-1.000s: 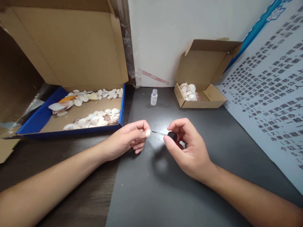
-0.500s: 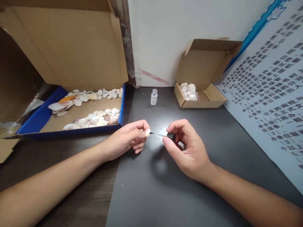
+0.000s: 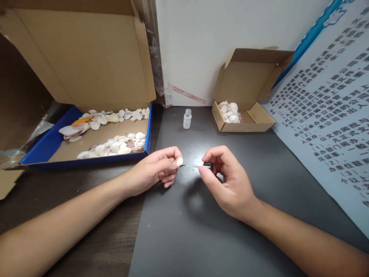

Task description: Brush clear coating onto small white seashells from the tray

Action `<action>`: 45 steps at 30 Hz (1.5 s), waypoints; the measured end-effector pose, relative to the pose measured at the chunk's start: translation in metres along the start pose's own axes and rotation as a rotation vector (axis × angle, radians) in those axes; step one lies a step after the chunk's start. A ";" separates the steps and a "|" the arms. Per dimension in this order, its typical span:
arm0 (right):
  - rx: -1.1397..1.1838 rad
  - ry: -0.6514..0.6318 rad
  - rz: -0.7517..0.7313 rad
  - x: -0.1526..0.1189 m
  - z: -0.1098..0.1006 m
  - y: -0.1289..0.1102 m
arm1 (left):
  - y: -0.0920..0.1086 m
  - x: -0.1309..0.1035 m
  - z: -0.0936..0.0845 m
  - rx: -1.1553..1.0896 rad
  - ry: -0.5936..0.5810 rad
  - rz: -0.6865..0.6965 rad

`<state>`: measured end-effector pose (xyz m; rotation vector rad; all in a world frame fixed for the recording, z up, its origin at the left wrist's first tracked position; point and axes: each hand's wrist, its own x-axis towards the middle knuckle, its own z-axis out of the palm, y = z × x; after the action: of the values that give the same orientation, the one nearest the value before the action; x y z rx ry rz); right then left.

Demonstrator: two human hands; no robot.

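Both forearms reach in from the near edge and meet over the dark mat [image 3: 219,238] that covers the right part of the bench [image 3: 72,215]. The left hand [image 3: 154,171] lies low with its wrist on the edge of the mat, fingers curled under, and pinches a small pale shell [image 3: 179,162] between thumb and forefinger so that the shell sticks out toward the other hand. The right hand [image 3: 227,181] sits just beside it, palm turned inward and knuckles up, its thumb and first two fingers closed on the black cap [image 3: 208,166] of a thin brush [image 3: 191,166]. The brush stem runs level from the cap toward the left hand, and its tip touches the shell or comes just short of it; the view is too small to tell which. The two hands stay apart, joined only by shell and brush. Beyond the shell, farther up the mat and near the white wall, stands a small clear bottle [image 3: 187,118] without its cap, upright. To the right of the bottle sits a small open cardboard box [image 3: 245,111] with a pile of shells inside. To the left of the bottle lies a large blue-edged box [image 3: 46,142], lid raised, with many shells scattered on its floor. A printed poster [image 3: 331,115] leans at the mat's right side.
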<state>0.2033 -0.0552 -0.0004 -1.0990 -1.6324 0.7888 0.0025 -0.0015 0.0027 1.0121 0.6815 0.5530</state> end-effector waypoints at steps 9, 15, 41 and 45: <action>-0.023 0.006 -0.011 0.002 -0.002 -0.002 | 0.002 -0.002 0.000 -0.034 -0.009 -0.003; 0.005 0.011 -0.013 0.001 -0.001 -0.003 | 0.004 -0.002 0.000 -0.032 0.003 0.015; 0.040 0.007 -0.024 0.000 -0.001 0.001 | 0.000 0.000 -0.001 -0.040 -0.017 0.030; 0.052 0.002 -0.032 0.001 -0.001 0.000 | 0.000 0.000 -0.001 -0.034 -0.014 0.028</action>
<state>0.2044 -0.0546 0.0007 -1.0344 -1.6151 0.8051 0.0016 -0.0010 0.0021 0.9936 0.6440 0.5793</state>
